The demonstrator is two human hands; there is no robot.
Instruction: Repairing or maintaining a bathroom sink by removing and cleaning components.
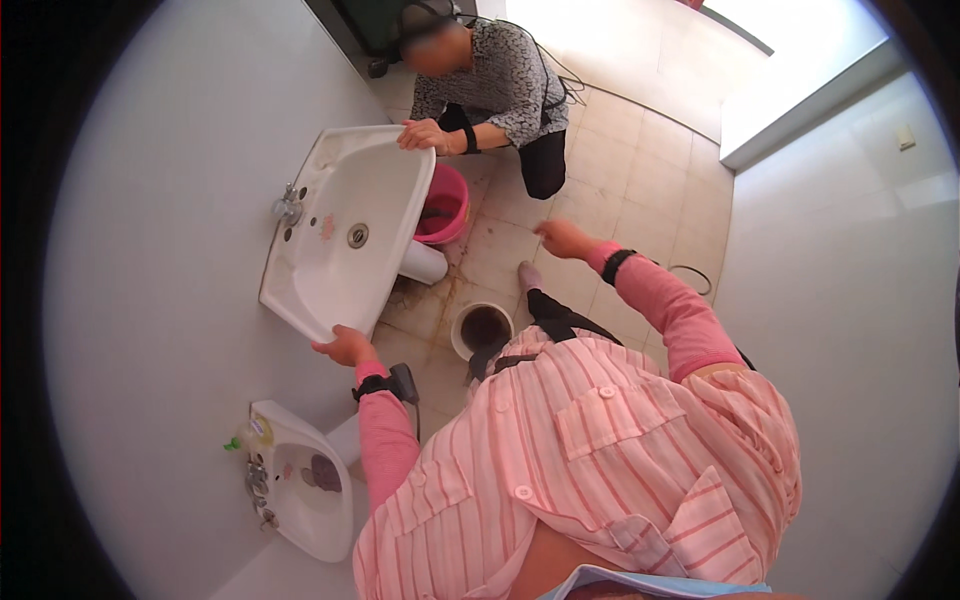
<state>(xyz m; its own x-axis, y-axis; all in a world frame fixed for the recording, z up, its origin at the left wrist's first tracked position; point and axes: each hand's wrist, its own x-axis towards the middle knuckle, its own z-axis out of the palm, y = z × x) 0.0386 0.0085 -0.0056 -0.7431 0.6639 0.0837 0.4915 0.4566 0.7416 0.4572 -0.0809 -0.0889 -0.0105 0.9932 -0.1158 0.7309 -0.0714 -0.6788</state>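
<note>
A large white washbasin [350,200] stands against the wall on a white pedestal [424,263]. It has a metal drain and a chrome tap [287,206]. At its near corner my left hand [345,346] grips the rim, with some of the fingers hidden by the edge. My right hand [566,240] hangs over the tiled floor, apart from the basin. Its fingers are loosely curled together and nothing shows in them. Across from me, a crouching person's hand [424,136] rests on the basin's far corner.
Beside the pedestal stands a pink bucket [460,205]. A white bucket [458,334] with dark contents is by my feet. A smaller washbasin [335,530] with a dark cloth [325,473] is at lower left. Cables [572,88] trail behind the crouching person [500,75].
</note>
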